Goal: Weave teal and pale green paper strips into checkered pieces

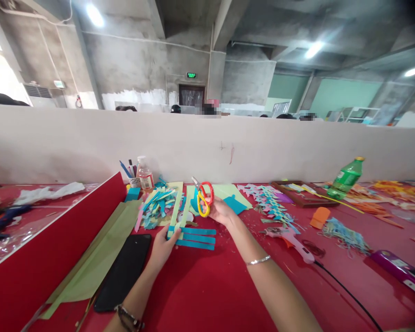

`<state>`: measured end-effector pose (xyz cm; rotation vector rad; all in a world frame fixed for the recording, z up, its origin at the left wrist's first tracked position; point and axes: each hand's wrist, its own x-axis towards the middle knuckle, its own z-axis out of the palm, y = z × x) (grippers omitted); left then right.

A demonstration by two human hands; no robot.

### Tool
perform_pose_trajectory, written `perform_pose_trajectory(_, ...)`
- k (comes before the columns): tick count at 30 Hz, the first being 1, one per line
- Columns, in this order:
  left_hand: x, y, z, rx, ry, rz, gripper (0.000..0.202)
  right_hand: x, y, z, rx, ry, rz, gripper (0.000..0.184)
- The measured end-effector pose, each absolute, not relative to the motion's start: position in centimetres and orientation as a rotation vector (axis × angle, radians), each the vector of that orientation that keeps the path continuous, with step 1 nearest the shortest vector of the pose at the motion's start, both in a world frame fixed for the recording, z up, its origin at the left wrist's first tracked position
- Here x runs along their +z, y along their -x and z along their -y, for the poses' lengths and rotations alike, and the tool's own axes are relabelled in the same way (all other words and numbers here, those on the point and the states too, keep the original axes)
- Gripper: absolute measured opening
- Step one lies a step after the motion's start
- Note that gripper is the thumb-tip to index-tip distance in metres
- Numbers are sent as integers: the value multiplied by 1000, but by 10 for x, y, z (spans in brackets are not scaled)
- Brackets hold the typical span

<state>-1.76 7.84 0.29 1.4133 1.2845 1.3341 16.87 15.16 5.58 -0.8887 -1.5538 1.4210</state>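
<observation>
On the red table (200, 295), near its middle: left hand (163, 246) pinching, thumb on top, a small weave where pale green strips (175, 207) cross three blue strips (200, 240). Free blue ends reach right, side by side with gaps between; pale ends run away from the body. Right hand (219, 212), fingers curled round the handles, holds scissors (200, 190) beyond the blue ends, tips pointing away and left. Cannot tell whether the blades are parted. Judgement: best to keep the pinch firm at the crossings so the strips stay square, with the scissor tips turned clear of the left thumb. Around, from the left: red board (55, 249), green paper (97, 263), black phone (124, 272) close by the left forearm, tight for the elbow. Clippings (162, 205) heaped just behind the weave; pale ends could snag there. Right of the scissors, braid (268, 203), then glue gun (293, 240), its cord (346, 288) trailing nearer, likely hindrance to a wide right-arm sweep; green bottle (347, 177) farther back.
</observation>
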Motion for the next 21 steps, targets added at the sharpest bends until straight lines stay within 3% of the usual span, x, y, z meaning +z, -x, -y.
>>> perform_pose_trajectory(8, -2, 22, -83, 1321, -1461, -1299, 33, 96, -169, -144, 1569, 467, 1252, 21)
perform_pose_trajectory(12, 1, 25, -84, 1257, -1515, -1334, 32, 110, -199, -100, 1527, 518, 1325, 22)
perform_pose_trajectory(21, 14, 22, -82, 1107, -1836, -1335, 32, 51, -253, 24, 1376, 959, 1334, 24)
